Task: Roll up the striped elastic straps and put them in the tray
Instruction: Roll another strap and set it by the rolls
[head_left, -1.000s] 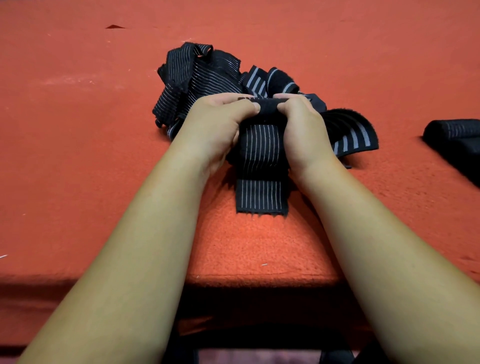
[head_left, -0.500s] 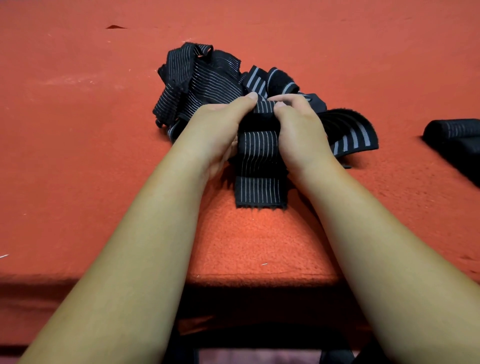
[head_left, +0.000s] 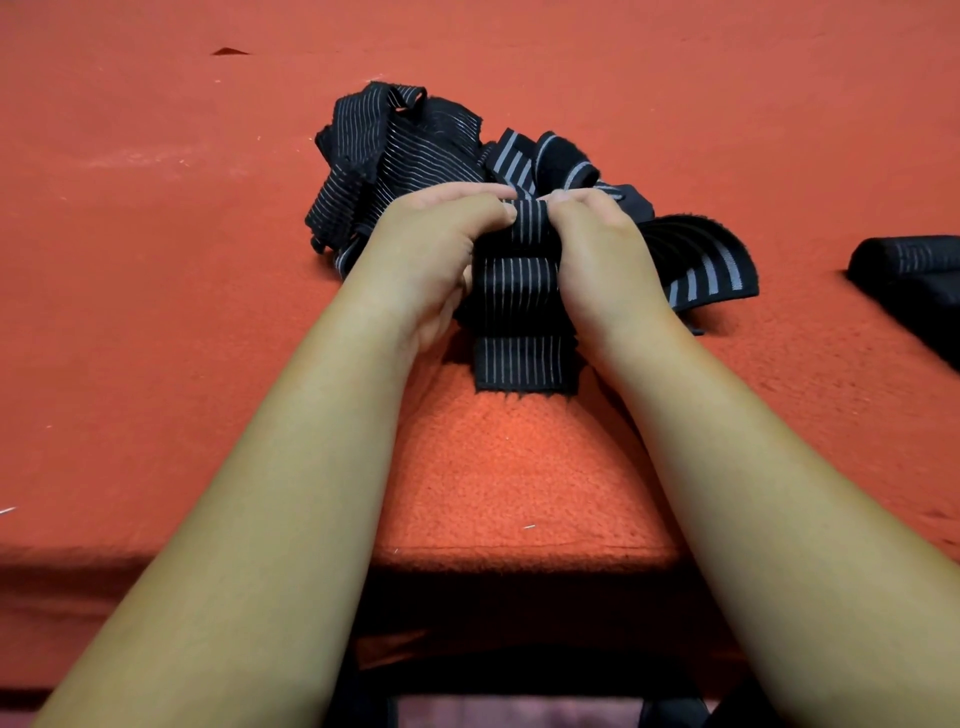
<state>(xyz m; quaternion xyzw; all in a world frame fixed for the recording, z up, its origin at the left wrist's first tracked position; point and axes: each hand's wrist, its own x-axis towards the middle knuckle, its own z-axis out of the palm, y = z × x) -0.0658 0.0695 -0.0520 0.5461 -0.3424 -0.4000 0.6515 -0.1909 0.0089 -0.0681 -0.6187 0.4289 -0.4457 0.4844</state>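
A black elastic strap with thin white stripes (head_left: 519, 291) lies in front of me, partly wound into a roll between my hands. My left hand (head_left: 431, 249) grips the roll's left end and my right hand (head_left: 597, 254) grips its right end, fingers curled over the top. The strap's loose tail (head_left: 522, 364) hangs toward me on the red cloth. Behind my hands lies a tangled heap of more striped straps (head_left: 400, 150). A wider-striped strap end (head_left: 711, 270) sticks out to the right. No tray shows in view.
Red fleece cloth (head_left: 156, 312) covers the table, whose front edge (head_left: 519, 556) runs below my forearms. Dark rolled straps (head_left: 914, 265) lie at the right edge of view. A small dark scrap (head_left: 228, 51) sits far back left.
The roll has turned further and the loose tail has grown shorter, its end drawn closer to my hands. My fingers shifted over the top of the roll.
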